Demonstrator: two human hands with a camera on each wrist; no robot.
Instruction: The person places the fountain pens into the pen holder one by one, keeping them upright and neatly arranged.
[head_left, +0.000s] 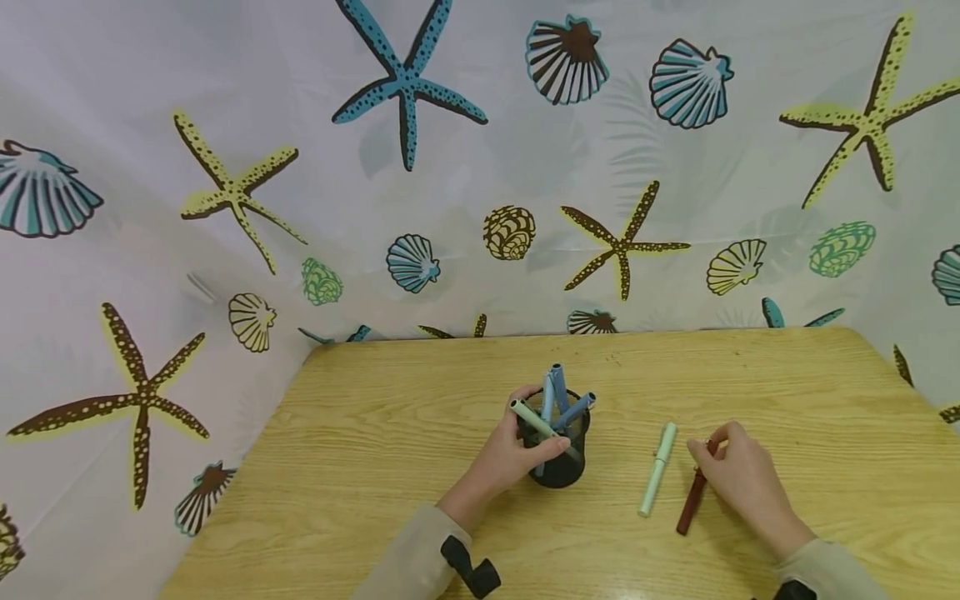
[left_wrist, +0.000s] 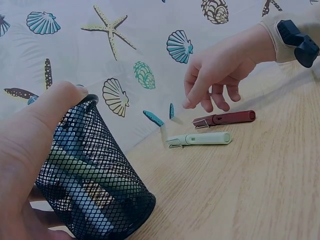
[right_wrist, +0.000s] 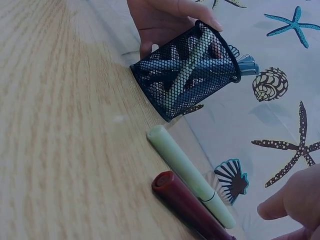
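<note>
My left hand [head_left: 512,450] grips a black mesh pen cup [head_left: 558,471], with the thumb at its rim and fingers round its side. Several pens stand in the cup, among them a green pen [head_left: 534,418] and a blue pen [head_left: 576,412]. My right hand [head_left: 742,468] hovers just over the dark red pen [head_left: 692,504], fingers loosely bent and apart from it in the left wrist view. Beside that pen lies a pale green pen [head_left: 657,471], between it and the cup. The right wrist view shows both loose pens close together, with my right thumb [right_wrist: 274,206] off to the side.
The wooden table [head_left: 360,417] carries the cup and the loose pens. A white cloth [head_left: 465,183] printed with starfish and shells hangs behind the table and along its sides. Both wrists wear black camera mounts [head_left: 471,568] over beige sleeves.
</note>
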